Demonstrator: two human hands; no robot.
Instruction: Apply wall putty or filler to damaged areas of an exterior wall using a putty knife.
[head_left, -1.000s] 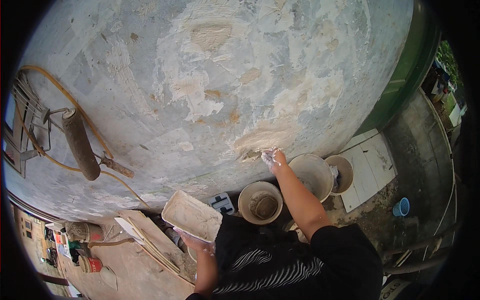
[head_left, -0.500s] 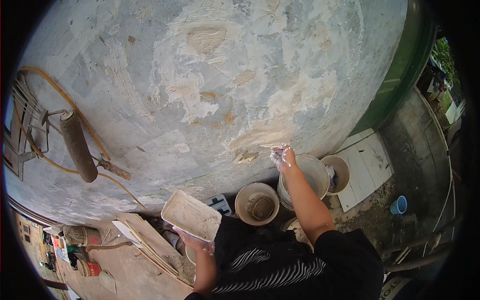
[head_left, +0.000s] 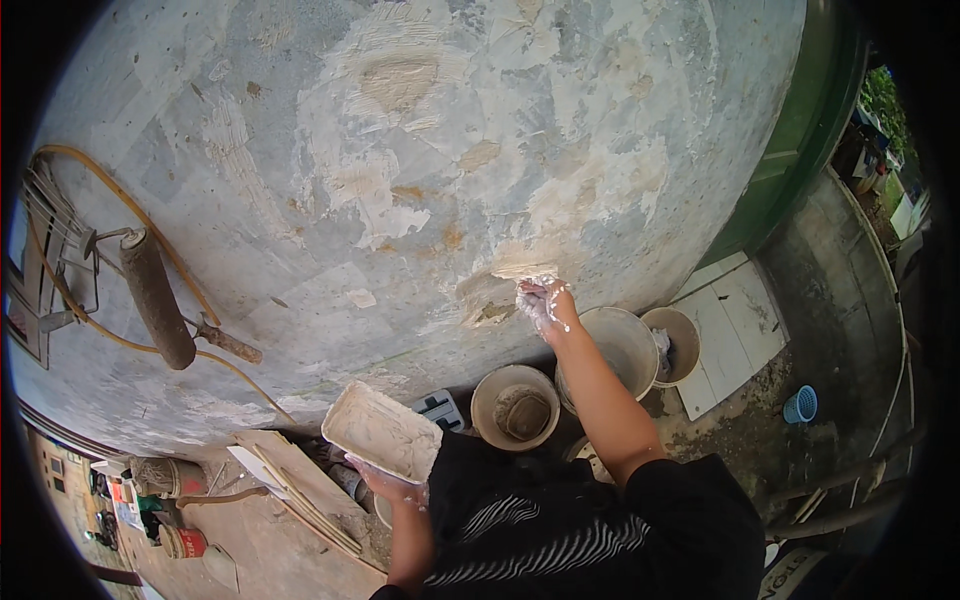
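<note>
My left hand [head_left: 393, 487] grips a rectangular tub [head_left: 382, 432] from below, low in front of me. Cream-coloured putty coats the tub's inside and rim. At the patchy grey wall [head_left: 330, 250], my right hand [head_left: 546, 306] is closed on a putty-smeared scraper [head_left: 525, 272]; its thin straight edge shows above the fingers, the rest is hidden. White putty clings to the fingers of that hand. Just left of it, a damp beige smear surrounds a rough hollow [head_left: 492, 312] in the wall.
Buckets [head_left: 514, 408] stand along the wall's foot below my right arm. A paint roller [head_left: 157, 298] and a yellow hose [head_left: 120, 190] hang at left. Wooden boards [head_left: 300, 495] lie lower left. A blue plastic basket [head_left: 800, 405] stands on the floor at right, near pale tiles [head_left: 735, 325].
My right hand has moved a little left and up along the wall with the scraper, and a ridge of putty shows at its edge. My left hand and the tub have hardly moved.
</note>
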